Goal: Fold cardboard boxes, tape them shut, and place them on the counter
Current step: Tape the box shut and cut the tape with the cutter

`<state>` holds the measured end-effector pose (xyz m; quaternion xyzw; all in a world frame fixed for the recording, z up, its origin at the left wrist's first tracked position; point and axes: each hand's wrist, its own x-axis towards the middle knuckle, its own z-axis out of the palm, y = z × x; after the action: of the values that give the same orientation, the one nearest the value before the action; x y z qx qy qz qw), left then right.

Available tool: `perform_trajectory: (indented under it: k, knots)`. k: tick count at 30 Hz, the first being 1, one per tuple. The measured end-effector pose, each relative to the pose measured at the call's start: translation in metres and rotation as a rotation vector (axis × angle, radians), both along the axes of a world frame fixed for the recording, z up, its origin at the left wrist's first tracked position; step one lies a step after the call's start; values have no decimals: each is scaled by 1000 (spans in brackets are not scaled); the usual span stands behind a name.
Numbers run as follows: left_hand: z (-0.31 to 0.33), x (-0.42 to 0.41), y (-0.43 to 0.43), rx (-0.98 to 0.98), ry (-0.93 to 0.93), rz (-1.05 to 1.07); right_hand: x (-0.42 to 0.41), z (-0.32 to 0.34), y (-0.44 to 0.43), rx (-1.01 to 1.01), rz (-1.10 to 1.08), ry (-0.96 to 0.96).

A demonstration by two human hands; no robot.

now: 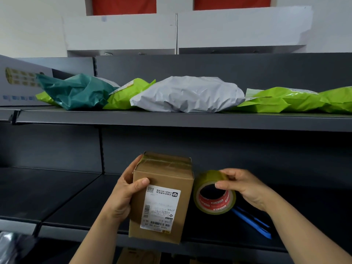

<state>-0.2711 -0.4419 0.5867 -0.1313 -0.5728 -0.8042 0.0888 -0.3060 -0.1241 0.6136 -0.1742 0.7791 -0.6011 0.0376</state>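
A small brown cardboard box (162,197) with a white shipping label on its front stands over the lower dark shelf (72,204). Clear tape runs across its closed top. My left hand (125,189) grips the box's left side, thumb on the front face. Just to the box's right, my right hand (243,185) pinches a roll of yellowish clear tape (214,193) with a red core, thumb and fingers on its upper rim.
A blue-handled tool (253,221) lies on the lower shelf behind the tape roll. The upper shelf (171,119) carries green, teal and grey plastic mailer bags (188,96). More cardboard (139,256) shows below the shelf edge.
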Motion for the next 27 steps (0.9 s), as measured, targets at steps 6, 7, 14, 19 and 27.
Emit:
perform_trajectory:
  k: [6, 7, 14, 19, 27]
  knots:
    - [-11, 0, -11, 38, -53, 50, -6, -10, -28, -65, 12, -6]
    - [-10, 2, -14, 30, -61, 57, -7, -10, -31, -77, 13, -5]
    - [43, 9, -10, -843, 125, 443, -14, -10, -37, -87, 30, -10]
    - [66, 12, 11, -1497, 207, 593, -18, -11, -36, -83, 34, -11]
    - [71, 11, 47, -1720, 123, 445, -26, -11, -36, -27, 14, 27]
